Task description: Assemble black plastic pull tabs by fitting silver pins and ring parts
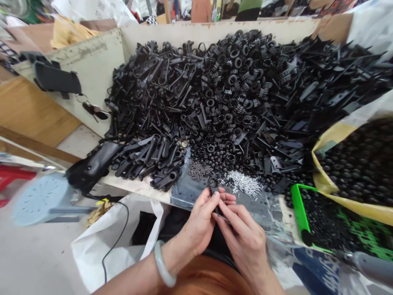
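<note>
My left hand [201,221] pinches a small black plastic part [213,185] with a ring at its far end, held just above the near edge of the workbench. My right hand [242,233] meets it from the right, its fingers closed on the lower end of the same part. Just beyond the fingers lie a small heap of dark screws [198,170] and a heap of short silver pins [244,182]. A pale bangle [162,262] sits on my left wrist.
A huge pile of black plastic parts [233,94] covers the bench. A yellow bag of black round pieces [362,164] and a green tray [299,213] stand right. A power screwdriver [368,264] lies lower right, a white bag [101,241] hangs below, a stool [39,198] left.
</note>
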Demonstrator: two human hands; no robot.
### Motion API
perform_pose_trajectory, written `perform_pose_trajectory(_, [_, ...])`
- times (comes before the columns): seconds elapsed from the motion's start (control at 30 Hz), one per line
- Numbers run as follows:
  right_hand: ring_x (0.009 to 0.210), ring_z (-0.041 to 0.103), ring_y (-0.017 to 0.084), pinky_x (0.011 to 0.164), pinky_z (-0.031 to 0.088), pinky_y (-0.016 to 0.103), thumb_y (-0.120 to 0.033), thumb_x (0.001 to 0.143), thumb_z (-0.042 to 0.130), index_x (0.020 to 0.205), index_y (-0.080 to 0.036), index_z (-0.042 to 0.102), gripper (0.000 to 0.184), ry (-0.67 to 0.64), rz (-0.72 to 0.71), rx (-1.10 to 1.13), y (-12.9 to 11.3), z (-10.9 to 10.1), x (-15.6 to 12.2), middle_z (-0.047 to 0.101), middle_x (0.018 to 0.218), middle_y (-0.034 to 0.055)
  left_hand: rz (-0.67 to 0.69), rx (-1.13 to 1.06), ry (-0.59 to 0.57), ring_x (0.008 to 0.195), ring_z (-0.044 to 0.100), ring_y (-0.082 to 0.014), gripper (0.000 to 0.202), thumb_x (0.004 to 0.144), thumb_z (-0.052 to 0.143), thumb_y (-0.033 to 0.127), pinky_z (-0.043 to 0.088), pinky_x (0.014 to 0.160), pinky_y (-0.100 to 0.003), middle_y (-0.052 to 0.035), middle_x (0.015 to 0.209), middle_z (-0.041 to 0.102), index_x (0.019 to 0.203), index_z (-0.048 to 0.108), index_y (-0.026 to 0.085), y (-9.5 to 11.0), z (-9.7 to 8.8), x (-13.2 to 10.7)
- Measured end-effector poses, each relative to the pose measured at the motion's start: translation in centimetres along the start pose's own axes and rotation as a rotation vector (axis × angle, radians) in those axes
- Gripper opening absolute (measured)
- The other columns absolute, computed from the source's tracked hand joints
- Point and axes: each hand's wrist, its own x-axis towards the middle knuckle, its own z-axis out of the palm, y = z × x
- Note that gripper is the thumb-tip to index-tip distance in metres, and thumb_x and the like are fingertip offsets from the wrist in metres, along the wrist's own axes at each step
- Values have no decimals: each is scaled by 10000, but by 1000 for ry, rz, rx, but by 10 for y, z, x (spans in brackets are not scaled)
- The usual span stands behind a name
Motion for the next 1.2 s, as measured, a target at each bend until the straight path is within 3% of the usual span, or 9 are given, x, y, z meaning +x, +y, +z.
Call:
perform_pose_trajectory(0.23, [706, 670, 125, 607, 563, 211, -245, 980, 659, 1256, -267, 742, 290, -119, 176, 206, 0, -14, 8, 690, 930, 27, 102, 140, 33, 899, 694, -186, 368, 842, 801, 441, 563, 794, -287, -101, 1040, 745, 1046, 658, 170, 9, -9, 3])
perform_pose_trajectory(0.4, [556, 546, 91, 504, 519, 211, -348, 911, 729, 1182, -246, 760, 291, -41, 429, 418, 5, -16, 28, 610, 852, -4, 115, 456, -108, 520, 453, -86, 362, 915, 703, 493, 358, 475, -197, -11, 753, 655, 1098, 692, 180, 22, -17, -9])
perform_pose_trajectory(0.5, [590, 620, 110, 516, 568, 245, -409, 890, 748, 1111, -233, 764, 283, -259, 533, 747, -2, -10, 41, 586, 935, 9, 196, 732, -133, 675, 549, -155, 380, 946, 683, 423, 458, 648, -239, -39, 778, 679, 1257, 722, 208, 32, -28, -32])
perform_pose_trajectory(0.6, [603, 659, 119, 541, 598, 262, -406, 869, 773, 1102, -255, 773, 277, -452, 521, 923, -13, 1, 51, 533, 934, -7, 265, 906, -74, 1011, 646, -250, 427, 924, 710, 360, 478, 949, -299, -77, 1140, 754, 1347, 695, 305, 44, -49, -52])
perform_pose_trajectory(0.63, [599, 655, 116, 540, 594, 257, -393, 858, 784, 1099, -257, 777, 277, -488, 493, 923, -16, 6, 55, 526, 924, -10, 270, 951, -88, 1013, 650, -258, 440, 924, 706, 352, 472, 962, -307, -66, 1120, 761, 1363, 682, 329, 47, -55, -55])
perform_pose_trajectory(0.83, [604, 580, 92, 526, 517, 216, -277, 897, 706, 1235, -272, 740, 340, -464, 207, 601, -17, 34, 87, 632, 1030, 28, 487, 1021, 99, 1026, 636, -290, 367, 939, 672, 345, 460, 965, -354, -89, 1096, 745, 1301, 711, 306, 73, -70, -47])
perform_pose_trajectory(1.03, [663, 611, 165, 608, 530, 286, -408, 951, 613, 1073, -198, 785, 297, -42, 58, 36, 52, 15, 165, 703, 853, 47, 1005, 1359, 546, 1010, 605, -294, 194, 964, 580, 322, 416, 966, -416, -87, 1023, 700, 1122, 672, 255, 146, -74, -22])
perform_pose_trajectory(1.1, [667, 623, 157, 597, 521, 285, -347, 938, 597, 1091, -212, 781, 275, -93, 9, -273, 75, 12, 193, 705, 957, 57, 1108, 1524, 566, 1015, 594, -292, 173, 960, 553, 319, 427, 964, -425, -95, 1029, 667, 1044, 673, 228, 171, -77, -4])
perform_pose_trajectory(1.2, [684, 646, 124, 555, 474, 248, -163, 877, 572, 1097, -285, 786, 330, -246, -66, -513, 93, 17, 221, 685, 1163, 39, 1019, 1713, 542, 986, 600, -294, 207, 945, 548, 298, 451, 923, -437, -97, 1001, 652, 1034, 704, 195, 194, -85, 21])
